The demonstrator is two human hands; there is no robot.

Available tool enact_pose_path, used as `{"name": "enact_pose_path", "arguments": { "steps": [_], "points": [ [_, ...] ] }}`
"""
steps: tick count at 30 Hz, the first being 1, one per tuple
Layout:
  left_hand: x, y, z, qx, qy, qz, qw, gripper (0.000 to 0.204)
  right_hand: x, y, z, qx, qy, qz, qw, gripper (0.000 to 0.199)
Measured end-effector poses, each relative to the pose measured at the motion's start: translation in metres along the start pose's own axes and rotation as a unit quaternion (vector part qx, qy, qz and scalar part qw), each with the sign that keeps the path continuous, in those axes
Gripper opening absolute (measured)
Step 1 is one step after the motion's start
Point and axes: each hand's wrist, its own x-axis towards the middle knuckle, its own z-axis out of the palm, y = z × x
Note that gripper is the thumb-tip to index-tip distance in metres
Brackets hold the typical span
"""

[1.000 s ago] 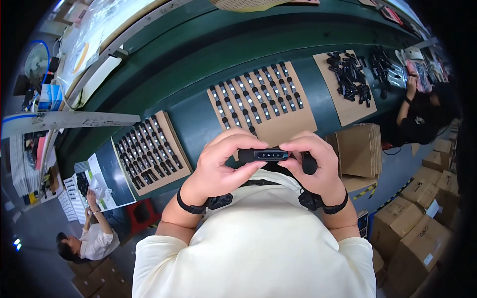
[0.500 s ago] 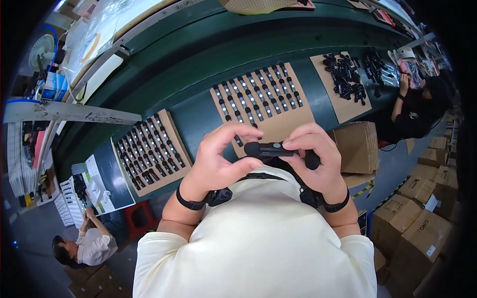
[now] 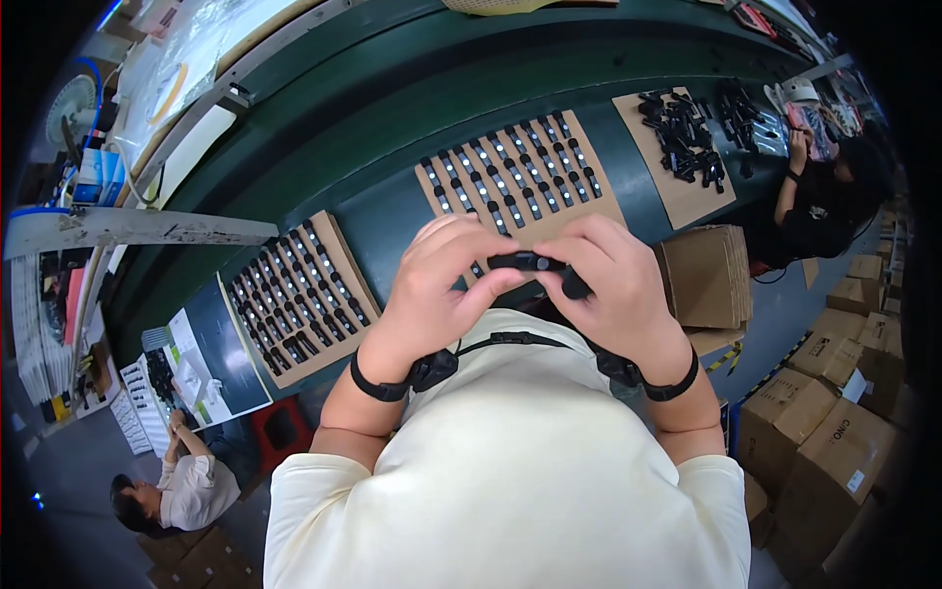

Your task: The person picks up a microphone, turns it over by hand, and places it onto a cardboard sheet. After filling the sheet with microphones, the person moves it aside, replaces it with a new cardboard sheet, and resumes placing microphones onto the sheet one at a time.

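A small black stick-shaped microphone (image 3: pixel 527 261) with a rounded end lies crosswise between my hands, in front of my chest. My left hand (image 3: pixel 432 285) has its thumb and fingers closed on the left end. The right end is pinched by my right hand (image 3: pixel 620 283). A second rounded black tip (image 3: pixel 575 286) shows under the right fingers; its body is hidden in that hand. Just beyond my hands, several rows of similar microphones (image 3: pixel 520 172) with small lit spots lie on a cardboard sheet (image 3: pixel 597 208).
To the left lies another cardboard sheet (image 3: pixel 345 263) with rows of the same pieces. A heap of black parts (image 3: pixel 677 137) covers a sheet at the right. Cardboard boxes (image 3: pixel 829 461) stand at the right. Co-workers sit at lower left (image 3: pixel 201 486) and far right (image 3: pixel 834 211).
My left fingers have closed on the microphone's left end, where they were spread apart before. My hands have come closer together and up a little, and the microphone has turned in them.
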Motion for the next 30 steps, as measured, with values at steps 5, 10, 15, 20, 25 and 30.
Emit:
{"name": "enact_pose_path", "arguments": {
  "steps": [5,10,15,20,25,30],
  "points": [
    [-0.009,-0.024,0.01,0.032,0.009,-0.108,0.994,0.022,-0.023,0.059,0.048,-0.056,-0.061,0.156,0.984,0.021],
    [-0.038,-0.057,0.004,0.061,0.021,-0.198,0.978,0.018,-0.076,0.128,0.123,-0.085,-0.173,0.349,0.917,0.026],
    [-0.057,-0.071,-0.004,0.074,0.028,-0.235,0.969,0.013,-0.091,0.15,0.156,-0.111,-0.195,0.427,0.876,0.03],
    [-0.065,-0.073,-0.009,0.061,0.004,-0.294,0.954,0.015,-0.09,0.152,0.164,-0.107,-0.179,0.435,0.876,0.031],
    [-0.062,-0.075,-0.008,0.061,0.014,-0.295,0.953,0.014,-0.088,0.152,0.168,-0.105,-0.177,0.442,0.873,0.031],
    [-0.058,-0.076,-0.008,0.048,0.011,-0.299,0.953,0.014,-0.09,0.152,0.154,-0.048,-0.122,0.416,0.9,0.025]
  ]
}}
